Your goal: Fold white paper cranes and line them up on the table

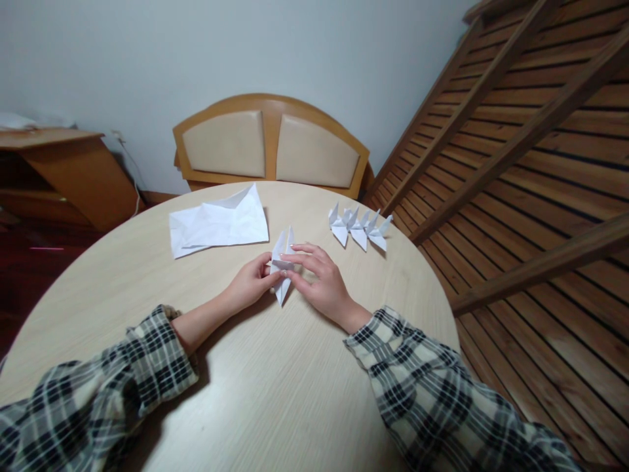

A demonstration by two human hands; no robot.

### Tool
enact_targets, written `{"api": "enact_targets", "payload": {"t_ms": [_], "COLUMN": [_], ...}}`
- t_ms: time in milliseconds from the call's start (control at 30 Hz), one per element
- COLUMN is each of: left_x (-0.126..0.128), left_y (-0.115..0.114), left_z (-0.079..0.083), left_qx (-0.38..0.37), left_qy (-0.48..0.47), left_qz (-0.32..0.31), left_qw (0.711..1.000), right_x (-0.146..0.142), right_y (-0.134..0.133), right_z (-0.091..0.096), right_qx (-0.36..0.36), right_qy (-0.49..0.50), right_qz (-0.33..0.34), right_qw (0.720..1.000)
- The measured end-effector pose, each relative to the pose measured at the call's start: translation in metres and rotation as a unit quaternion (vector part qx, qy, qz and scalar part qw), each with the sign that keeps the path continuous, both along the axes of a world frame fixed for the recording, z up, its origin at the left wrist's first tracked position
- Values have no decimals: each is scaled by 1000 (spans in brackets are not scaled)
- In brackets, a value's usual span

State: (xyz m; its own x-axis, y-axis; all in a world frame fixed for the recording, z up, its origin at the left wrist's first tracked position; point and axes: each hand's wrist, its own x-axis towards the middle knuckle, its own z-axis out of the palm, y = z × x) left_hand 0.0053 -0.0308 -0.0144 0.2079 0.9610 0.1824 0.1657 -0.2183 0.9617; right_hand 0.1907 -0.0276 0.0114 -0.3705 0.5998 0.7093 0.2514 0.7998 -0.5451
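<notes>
A white origami crane (282, 288) with two narrow points on its far side and one point toward me is between my hands, just above the round table. My left hand (249, 283) pinches its left edge between thumb and fingers. From the other side, my right hand (320, 278) has its thumb and fingertips on the paper, the fingers lying over the middle fold. My fingers cover part of the folds. To the right, several finished white paper cranes (360, 231) stand in a close row.
White sheets of paper (221, 226), creased and overlapping, lie at the far left of the round wooden table (246, 387). Behind it rises a padded wooden headboard (271, 141). A slatted wooden panel (531, 164) leans along the right, and a wooden desk (73, 170) stands left.
</notes>
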Motion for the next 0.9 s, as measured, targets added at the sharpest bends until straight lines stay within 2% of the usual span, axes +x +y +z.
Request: {"api": "enact_targets", "payload": {"t_ms": [233, 400, 533, 733, 900], "left_x": [-1, -2, -3, -5, -5], "left_y": [2, 2, 2, 3, 1], "left_z": [2, 4, 5, 4, 5], "left_qx": [-15, -28, -41, -71, -84], "left_qy": [-48, -90, -128, -151, -168], "left_qz": [9, 18, 17, 13, -21], "left_qw": [999, 995, 991, 986, 982], "right_x": [-2, -1, 0, 0, -1], "right_y": [-3, -5, -6, -6, -4], "right_z": [1, 4, 4, -1, -4], "right_qx": [17, 36, 57, 40, 36], "right_qy": [-50, -100, -124, -122, -127], "right_qz": [76, 103, 107, 99, 77], "right_qw": [996, 989, 985, 987, 988]}}
